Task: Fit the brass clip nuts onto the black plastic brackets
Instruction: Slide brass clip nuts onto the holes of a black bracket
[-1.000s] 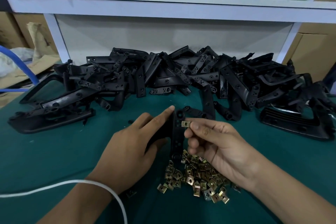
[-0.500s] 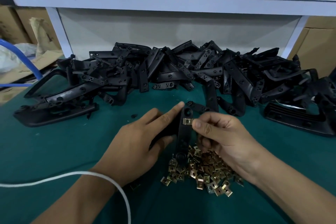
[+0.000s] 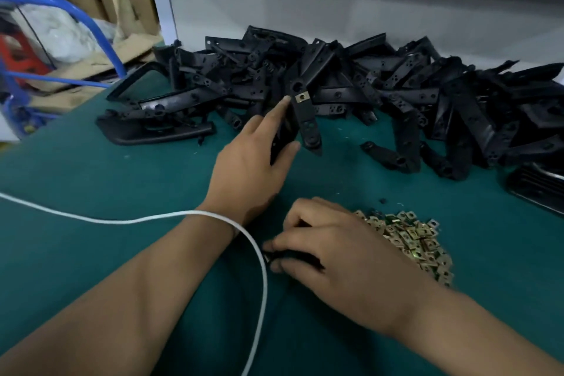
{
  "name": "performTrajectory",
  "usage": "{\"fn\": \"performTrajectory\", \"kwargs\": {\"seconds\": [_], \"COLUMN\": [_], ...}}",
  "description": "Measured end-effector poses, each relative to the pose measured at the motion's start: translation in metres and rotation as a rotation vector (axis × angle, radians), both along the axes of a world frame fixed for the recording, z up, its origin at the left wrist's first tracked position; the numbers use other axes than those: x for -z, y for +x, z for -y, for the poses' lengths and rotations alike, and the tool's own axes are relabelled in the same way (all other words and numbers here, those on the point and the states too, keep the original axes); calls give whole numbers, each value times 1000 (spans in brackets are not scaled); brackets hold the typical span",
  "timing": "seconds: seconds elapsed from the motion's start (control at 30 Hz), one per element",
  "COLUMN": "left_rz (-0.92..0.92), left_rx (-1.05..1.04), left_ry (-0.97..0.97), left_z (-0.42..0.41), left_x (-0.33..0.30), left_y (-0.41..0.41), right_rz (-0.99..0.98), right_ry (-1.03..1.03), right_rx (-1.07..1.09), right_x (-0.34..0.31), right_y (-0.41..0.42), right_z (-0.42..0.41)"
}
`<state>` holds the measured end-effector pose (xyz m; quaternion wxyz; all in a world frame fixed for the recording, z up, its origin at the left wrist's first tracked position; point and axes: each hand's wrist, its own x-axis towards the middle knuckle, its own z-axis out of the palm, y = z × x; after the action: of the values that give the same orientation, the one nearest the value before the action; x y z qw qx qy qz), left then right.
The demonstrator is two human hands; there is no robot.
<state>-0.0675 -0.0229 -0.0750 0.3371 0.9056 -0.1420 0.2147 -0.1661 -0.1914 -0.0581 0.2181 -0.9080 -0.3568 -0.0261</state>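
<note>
My left hand [image 3: 253, 159] grips a black plastic bracket [image 3: 305, 119] and holds it out toward the big pile of black brackets [image 3: 396, 91] at the back of the table. A brass clip nut [image 3: 302, 97] sits clipped on the bracket's upper part. My right hand [image 3: 332, 253] is low and near, left of the heap of loose brass clip nuts [image 3: 409, 238]. Its fingers pinch a small dark piece [image 3: 274, 256] lying on the green mat; what that piece is stays unclear.
A white cable [image 3: 152, 218] crosses my left wrist and runs down the green mat [image 3: 91, 180]. Large black handle-shaped parts [image 3: 155, 128] lie at the left of the pile, a ribbed black part [image 3: 537, 189] at the right. Blue tubing [image 3: 91, 27] and cardboard stand off the table's left.
My right hand let go of the nut, now seated on the bracket, and dropped to the mat beside the nut heap. My left hand carried the bracket forward toward the pile.
</note>
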Motion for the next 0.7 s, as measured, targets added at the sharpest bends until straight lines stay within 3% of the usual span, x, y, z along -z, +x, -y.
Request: {"fn": "performTrajectory", "kwargs": {"seconds": [0.33,0.53,0.7], "left_rz": [15,30,34], "left_rx": [17,85,138], "left_ry": [10,47,108], "left_z": [1,2,4], "left_x": [5,5,4], "left_y": [-1,-5,-9], "right_rz": [-99,35,-302], "right_ry": [136,951,1297], "right_rx": [-9,401,452], "right_x": [-4,-9,6], "right_y": [3,22,36], "right_z": [11,51,58]}}
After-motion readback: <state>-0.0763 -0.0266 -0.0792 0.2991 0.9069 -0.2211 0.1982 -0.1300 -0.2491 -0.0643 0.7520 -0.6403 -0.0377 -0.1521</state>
